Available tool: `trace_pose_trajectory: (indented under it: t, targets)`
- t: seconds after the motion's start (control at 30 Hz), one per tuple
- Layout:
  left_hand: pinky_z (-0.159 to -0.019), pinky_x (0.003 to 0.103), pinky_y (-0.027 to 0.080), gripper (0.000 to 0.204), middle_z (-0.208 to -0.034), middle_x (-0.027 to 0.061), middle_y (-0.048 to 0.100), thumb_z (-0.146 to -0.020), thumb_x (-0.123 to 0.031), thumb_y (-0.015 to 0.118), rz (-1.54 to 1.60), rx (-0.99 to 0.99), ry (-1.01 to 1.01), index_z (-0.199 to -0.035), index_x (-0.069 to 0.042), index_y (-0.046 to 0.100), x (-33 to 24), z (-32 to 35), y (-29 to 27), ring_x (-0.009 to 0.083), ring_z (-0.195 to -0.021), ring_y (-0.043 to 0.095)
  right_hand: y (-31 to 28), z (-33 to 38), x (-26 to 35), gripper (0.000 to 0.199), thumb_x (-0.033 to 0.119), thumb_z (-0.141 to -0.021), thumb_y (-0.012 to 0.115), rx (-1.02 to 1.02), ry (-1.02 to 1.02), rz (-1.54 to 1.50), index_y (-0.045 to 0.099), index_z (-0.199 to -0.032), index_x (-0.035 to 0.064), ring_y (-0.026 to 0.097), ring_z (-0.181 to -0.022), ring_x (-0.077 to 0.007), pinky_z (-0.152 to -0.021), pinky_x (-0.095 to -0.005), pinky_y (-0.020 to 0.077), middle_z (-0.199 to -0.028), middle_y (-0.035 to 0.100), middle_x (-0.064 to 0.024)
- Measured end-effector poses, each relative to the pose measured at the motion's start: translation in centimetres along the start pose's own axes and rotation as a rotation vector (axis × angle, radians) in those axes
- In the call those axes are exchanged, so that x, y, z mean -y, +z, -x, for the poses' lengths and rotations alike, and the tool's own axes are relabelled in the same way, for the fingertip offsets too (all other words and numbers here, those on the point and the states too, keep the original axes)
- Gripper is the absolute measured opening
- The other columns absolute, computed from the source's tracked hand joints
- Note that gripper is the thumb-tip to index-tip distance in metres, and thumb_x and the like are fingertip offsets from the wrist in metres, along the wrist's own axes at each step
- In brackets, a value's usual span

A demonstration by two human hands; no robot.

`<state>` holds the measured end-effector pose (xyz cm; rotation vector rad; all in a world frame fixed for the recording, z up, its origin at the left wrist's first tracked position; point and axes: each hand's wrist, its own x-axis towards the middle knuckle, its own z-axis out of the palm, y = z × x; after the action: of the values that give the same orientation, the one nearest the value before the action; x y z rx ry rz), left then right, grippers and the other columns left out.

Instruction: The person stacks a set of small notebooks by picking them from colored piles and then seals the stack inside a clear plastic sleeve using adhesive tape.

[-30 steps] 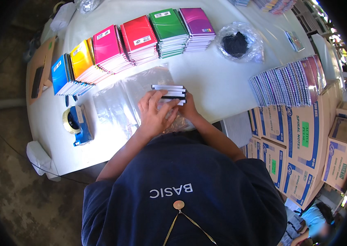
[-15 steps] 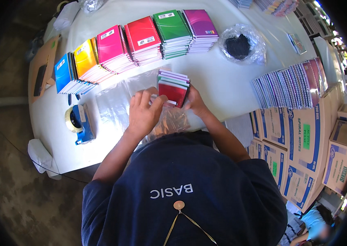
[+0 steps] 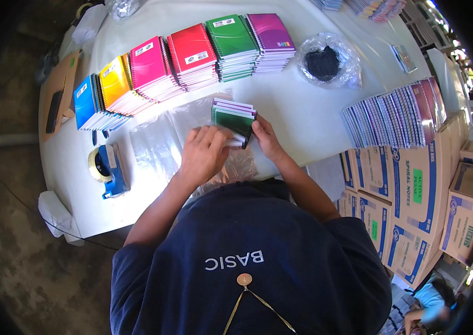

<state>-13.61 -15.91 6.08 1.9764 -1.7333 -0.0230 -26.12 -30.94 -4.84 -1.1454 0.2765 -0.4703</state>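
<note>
In front of my body I hold a small stack of spiral notebooks (image 3: 233, 122), tilted, with a dark green cover facing up and purple-edged ones behind it. My right hand (image 3: 268, 142) grips the stack's right edge, thumb on top. At its lower left, my left hand (image 3: 205, 152) has bent fingers closed on the pale page edges of the notebooks. Its fingertips are partly hidden. Under both hands lies a clear plastic sheet or bag (image 3: 163, 134).
Across the table's far side runs a row of notebook piles: blue (image 3: 85, 101), yellow (image 3: 114, 78), pink (image 3: 150, 58), red (image 3: 191, 47), green and purple. A blue tape dispenser (image 3: 114, 173) stands left. Wrapped notebooks (image 3: 384, 117) and cartons (image 3: 409, 190) are right. A plastic bag with black contents (image 3: 323, 62) lies beyond.
The red cover that faced up on the held stack is out of sight, and a green one shows instead. My left fingers have curled closer, while my right thumb has come onto the stack's edge.
</note>
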Motion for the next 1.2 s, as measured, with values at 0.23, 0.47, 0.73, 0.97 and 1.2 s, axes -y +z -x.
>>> trace_pose_trajectory:
  t: [0.23,0.47,0.73,0.97,1.2]
  targets:
    - [-0.065,0.034,0.045,0.031,-0.079,0.005,0.056,-0.061,-0.015,0.079,-0.137,-0.054,-0.091,-0.089,-0.014,0.067,-1.1,-0.1,-3.2,0.0243,-0.077,0.055,0.4,-0.5,-0.7,0.048,0.036,-0.096,0.046,-0.068,-0.027,0.064,0.049,-0.125,-0.0011,0.05,-0.108,-0.0128,-0.094,-0.0282,0.038,-0.116,0.057,-0.0073]
    - [-0.055,0.025,0.046,0.024,-0.079,0.0056,0.066,-0.082,-0.022,0.071,1.049,-0.28,-0.766,-0.091,-0.003,0.058,0.8,0.4,-3.3,0.0113,-0.064,0.058,4.7,-1.6,1.1,0.05,0.043,-0.097,0.04,-0.31,0.019,-0.504,0.044,-0.128,0.0036,0.054,-0.107,-0.0166,-0.091,-0.0328,0.045,-0.117,0.056,-0.009]
    - [-0.07,0.03,0.045,0.046,-0.086,0.0108,0.056,-0.081,-0.039,0.07,0.616,-0.401,-0.948,-0.089,0.003,0.053,0.3,2.7,3.2,0.0197,-0.076,0.056,6.7,-0.8,2.9,0.094,0.078,-0.079,0.024,-0.25,0.051,-0.601,0.034,-0.134,0.0021,0.045,-0.12,-0.0211,-0.102,-0.039,0.036,-0.131,0.045,-0.0117]
    - [-0.087,0.032,0.044,0.063,-0.107,0.0137,0.054,-0.076,-0.018,0.073,0.512,-0.515,-0.73,-0.123,0.005,0.037,0.4,2.4,3.5,0.0196,-0.098,0.054,6.2,-1.6,3.7,0.049,0.006,-0.074,0.071,-0.215,-0.019,-0.169,0.048,-0.118,0.0029,0.054,-0.101,-0.0131,-0.091,-0.029,0.0419,-0.108,0.057,-0.0067]
    - [-0.093,0.03,0.041,0.067,-0.114,0.0093,0.051,-0.07,0.012,0.06,1.175,-0.142,-0.545,-0.13,-0.003,0.033,4.2,3.9,7.4,0.0179,-0.11,0.05,4.6,-0.4,-0.5,0.045,0.007,-0.071,0.073,0.031,-0.238,0.197,0.054,-0.112,0.0032,0.058,-0.098,-0.0161,-0.085,-0.0303,0.0467,-0.106,0.06,-0.0087]
